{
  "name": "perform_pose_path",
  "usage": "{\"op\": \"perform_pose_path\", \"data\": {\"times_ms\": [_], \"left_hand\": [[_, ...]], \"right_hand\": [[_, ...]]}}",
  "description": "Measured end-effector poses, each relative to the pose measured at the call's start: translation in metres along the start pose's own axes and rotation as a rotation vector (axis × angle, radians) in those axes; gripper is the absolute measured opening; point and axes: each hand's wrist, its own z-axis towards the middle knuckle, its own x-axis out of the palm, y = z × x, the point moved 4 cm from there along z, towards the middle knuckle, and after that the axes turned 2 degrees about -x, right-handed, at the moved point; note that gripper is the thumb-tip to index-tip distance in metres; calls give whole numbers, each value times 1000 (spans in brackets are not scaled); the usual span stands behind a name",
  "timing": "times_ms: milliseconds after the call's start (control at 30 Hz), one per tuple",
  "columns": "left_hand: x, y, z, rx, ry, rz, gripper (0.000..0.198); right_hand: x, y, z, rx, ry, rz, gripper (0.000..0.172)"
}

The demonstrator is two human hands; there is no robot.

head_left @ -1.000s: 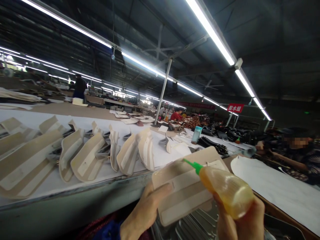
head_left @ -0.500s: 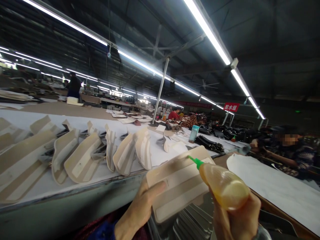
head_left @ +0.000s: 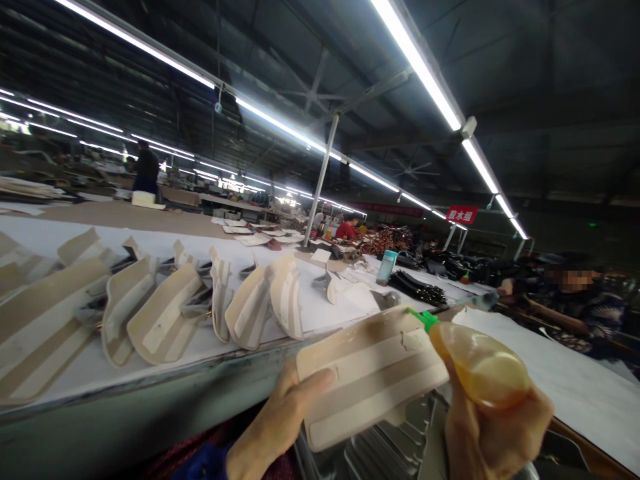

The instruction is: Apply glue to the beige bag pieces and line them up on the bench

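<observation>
My left hand (head_left: 295, 403) grips the left end of a beige panel (head_left: 370, 377) with paler strips across it, thumb on top and fingers underneath. The panel is tilted up toward me. In my right hand (head_left: 495, 420) is a squeeze bottle (head_left: 483, 363) of amber liquid, probably glue, lying on its side. Its green nozzle (head_left: 423, 319) points left, with the tip at the panel's upper right edge. A wet-looking line runs along that upper edge. Below the panel sits a stack of grey pieces (head_left: 385, 450), partly hidden.
Several curved beige panels (head_left: 170, 317) stand in rows on the white-covered table (head_left: 65, 373) to the left. Farther back are a turquoise-capped bottle (head_left: 387, 267) and a dark bundle (head_left: 417, 288). A co-worker (head_left: 575, 307) sits at the right, beyond a white sheet (head_left: 560, 387).
The squeeze bottle has moved right in my right hand, its nozzle sliding along the panel's upper edge toward the right corner. My left hand keeps its hold, and the panel has tilted slightly.
</observation>
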Motion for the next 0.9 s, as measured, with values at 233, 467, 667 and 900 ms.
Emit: {"op": "perform_pose_path", "data": {"times_ms": [233, 467, 667, 900], "left_hand": [[-2, 4, 0, -49, -58, -21, 39], [-1, 0, 0, -39, -111, -41, 42], [-2, 0, -2, -20, -73, 1, 39], [-13, 10, 0, -3, -58, 25, 47]], "right_hand": [[0, 0, -6, -17, 99, 119, 56], [-2, -9, -6, -28, 70, 126, 57], [-2, 0, -3, -93, 15, 99, 48], [-5, -5, 3, -30, 2, -17, 52]]}}
